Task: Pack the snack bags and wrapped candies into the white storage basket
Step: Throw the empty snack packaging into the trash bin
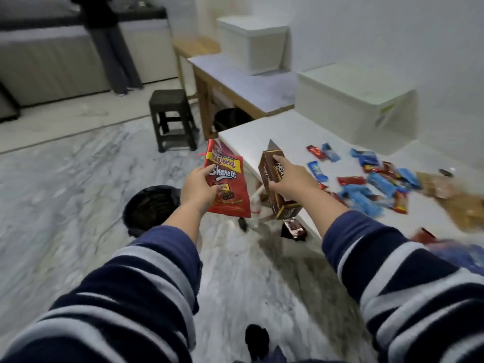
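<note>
Left hand (199,186) pinches a red bag (225,179), right hand (290,176) grips a brown box (272,179); a seemingly dropped packet (293,230) suggests more spills.

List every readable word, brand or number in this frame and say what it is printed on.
"Beng-beng" and "Share it": red snack bag, held by the left hand.
"NEXT...": brown box, gripped by the right hand; the rest is covered or blurred.
Small wrapped candies on the white table: print too blurred.
Sticker on the white bin: unreadable.
</note>
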